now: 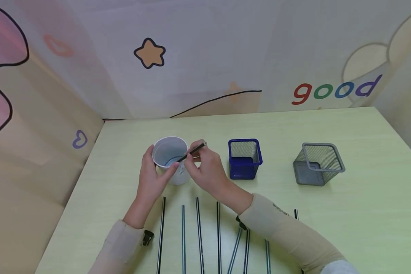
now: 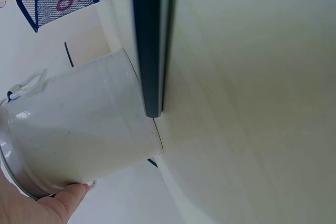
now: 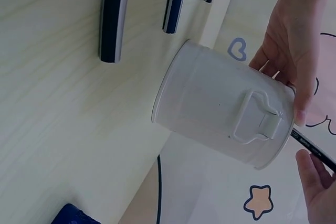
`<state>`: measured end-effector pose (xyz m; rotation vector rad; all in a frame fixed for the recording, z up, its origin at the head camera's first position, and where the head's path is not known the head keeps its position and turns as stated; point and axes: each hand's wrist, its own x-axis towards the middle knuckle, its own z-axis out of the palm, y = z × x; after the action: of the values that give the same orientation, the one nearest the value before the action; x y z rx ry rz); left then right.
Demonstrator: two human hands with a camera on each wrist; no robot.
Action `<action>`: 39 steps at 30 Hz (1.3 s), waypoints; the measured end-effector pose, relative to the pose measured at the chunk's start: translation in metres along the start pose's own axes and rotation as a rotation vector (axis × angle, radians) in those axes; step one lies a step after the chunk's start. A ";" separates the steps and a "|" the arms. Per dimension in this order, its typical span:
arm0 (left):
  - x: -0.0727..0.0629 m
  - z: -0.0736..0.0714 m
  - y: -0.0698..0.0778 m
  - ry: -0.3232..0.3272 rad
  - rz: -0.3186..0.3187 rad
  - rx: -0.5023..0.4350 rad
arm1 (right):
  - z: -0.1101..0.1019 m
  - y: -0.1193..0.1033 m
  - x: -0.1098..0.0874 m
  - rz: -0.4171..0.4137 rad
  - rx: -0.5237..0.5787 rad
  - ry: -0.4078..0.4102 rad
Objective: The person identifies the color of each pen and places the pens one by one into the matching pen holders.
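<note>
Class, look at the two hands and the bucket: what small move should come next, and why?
Probably the right hand should tilt the dark pencil down into the white bucket and let go: it pinches the pencil at a slant, the lower end already at the rim, while the left hand holds the bucket.

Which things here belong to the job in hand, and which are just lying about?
Seemingly in the job:
- white bucket, gripped by the left hand
- dark pencil, pinched by the right hand

Seemingly just lying or standing about:
- other pencils
- blue mesh basket
- grey mesh basket
</note>
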<state>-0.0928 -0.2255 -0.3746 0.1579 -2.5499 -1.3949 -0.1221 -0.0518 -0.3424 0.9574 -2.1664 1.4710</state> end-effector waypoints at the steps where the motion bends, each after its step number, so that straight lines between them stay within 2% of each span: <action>1: 0.000 0.000 0.000 -0.001 -0.002 0.002 | 0.000 0.000 0.000 0.000 -0.002 -0.007; 10: 0.000 0.001 0.000 0.003 -0.007 0.014 | 0.004 0.002 -0.002 0.011 -0.055 -0.050; 18: -0.001 0.001 0.001 0.006 0.007 0.011 | 0.008 0.003 -0.002 -0.025 -0.132 -0.028; 27: -0.001 0.001 0.000 0.002 0.001 0.015 | 0.010 0.003 -0.002 0.047 -0.188 -0.081; 39: -0.001 0.001 0.000 0.004 0.003 0.024 | 0.014 0.008 0.000 0.075 -0.223 -0.140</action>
<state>-0.0925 -0.2243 -0.3752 0.1614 -2.5636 -1.3618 -0.1263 -0.0629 -0.3530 0.9333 -2.4296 1.1924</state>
